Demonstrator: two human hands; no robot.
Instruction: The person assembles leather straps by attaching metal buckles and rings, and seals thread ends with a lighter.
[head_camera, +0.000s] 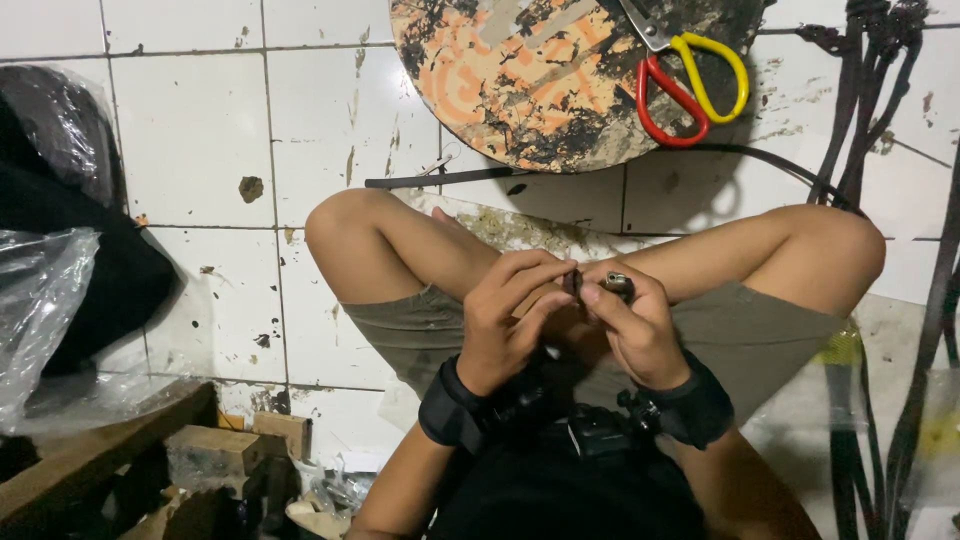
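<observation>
I sit cross-legged on a white tiled floor with both hands raised together over my lap. My left hand (510, 320) pinches a small dark piece (573, 283) between thumb and fingertips. My right hand (635, 325) holds a small metal part (617, 285) right beside it, and the two pieces touch or nearly touch. Black bands wrap both wrists. What the small pieces are is too small to tell.
A round, paint-stained board (550, 80) lies ahead with red-and-yellow-handled scissors (690, 85) on it. A thin dark strip (445, 180) lies below the board. Black straps (870, 90) hang at right. Clear plastic bags (40, 310) and wooden blocks (215, 450) sit at left.
</observation>
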